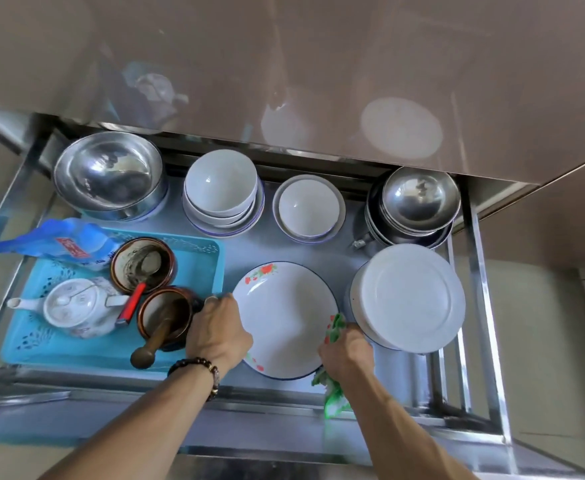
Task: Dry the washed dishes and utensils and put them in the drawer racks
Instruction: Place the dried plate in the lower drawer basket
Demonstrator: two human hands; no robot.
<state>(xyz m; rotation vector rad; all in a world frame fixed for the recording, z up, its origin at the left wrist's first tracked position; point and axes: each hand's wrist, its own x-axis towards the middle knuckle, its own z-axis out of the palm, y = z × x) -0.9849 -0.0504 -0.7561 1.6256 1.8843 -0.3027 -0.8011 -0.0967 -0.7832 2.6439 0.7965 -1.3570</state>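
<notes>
Floral-rimmed plate [284, 320] low in open steel drawer [474, 271], between blue plastic tray [76, 351] and stack of white plates [412, 299]. Left hand [218, 327] curled over plate's left rim, gripping it. Right hand [346, 351] at right rim, fingers closed round green patterned cloth [334, 396]. Behind: steel bowls [111, 174], stacked white bowls [221, 192], lidded steel pots [419, 202]. In tray: teapot [76, 306], brown mortar with pestle [166, 317].

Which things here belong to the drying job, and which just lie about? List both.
In the job: flowered plate, green cloth, left hand, right hand, plate stack, drawer.
Lying about: teapot, blue tray, pestle, blue bag.
</notes>
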